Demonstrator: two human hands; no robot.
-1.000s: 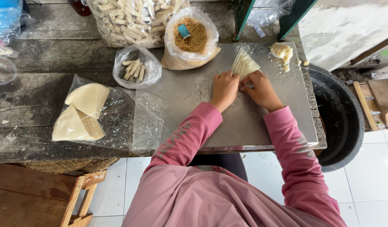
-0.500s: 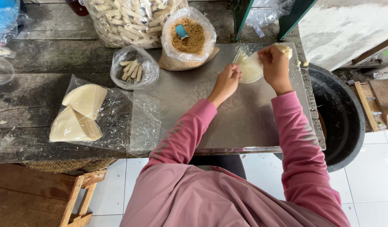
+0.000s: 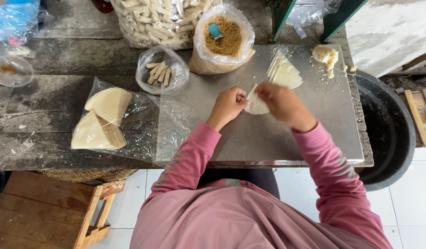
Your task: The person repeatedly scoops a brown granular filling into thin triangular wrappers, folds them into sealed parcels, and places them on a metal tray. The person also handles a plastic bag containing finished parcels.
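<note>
My left hand (image 3: 228, 105) and my right hand (image 3: 282, 103) together pinch one thin, pale triangular wrapper sheet (image 3: 258, 105) just above the steel tray (image 3: 314, 124). A fanned stack of the same wrappers (image 3: 284, 72) lies on the tray beyond my right hand. A crumbly pale lump of paste (image 3: 325, 55) sits at the tray's far right corner. A plastic bag of brown crumbly filling (image 3: 228, 40) with a small blue scoop stands behind my left hand.
Left of the tray lie a plastic bag with two wedge stacks of wrappers (image 3: 104, 120), a small bag of finished rolls (image 3: 161, 71) and a big bag of rolls (image 3: 160, 20). A black tub (image 3: 393, 133) stands at the right, a wooden stool (image 3: 97, 216) below left.
Both hands came back from the wrapper stack at the tray's far side toward the tray's middle, bringing a single sheet. The stack now lies uncovered.
</note>
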